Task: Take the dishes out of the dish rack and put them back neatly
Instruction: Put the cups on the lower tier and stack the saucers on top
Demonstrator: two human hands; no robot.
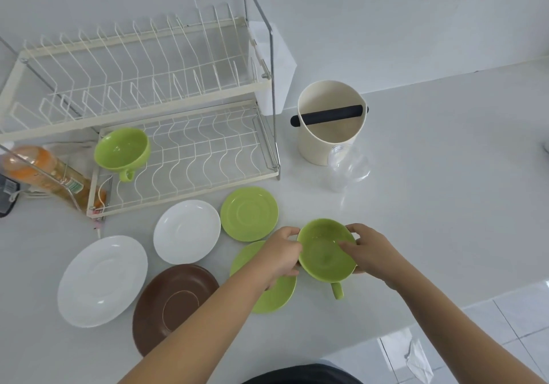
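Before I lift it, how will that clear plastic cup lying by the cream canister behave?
The clear cup lies on its side on the counter, so it will probably roll if nudged. It looks thin and see-through, so likely very light and easy to squash. It appears to touch the cream canister, which may stop it rolling that way.

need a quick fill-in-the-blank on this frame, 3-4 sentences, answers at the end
1. Both hands, left hand and right hand, hold a green ____.
2. The second green cup sits on the ____ tier of the dish rack.
3. The number of white saucers on the counter is ____.
4. The saucer nearest the camera, left of the left forearm, is ____ in colour.

Answers: cup; lower; two; brown
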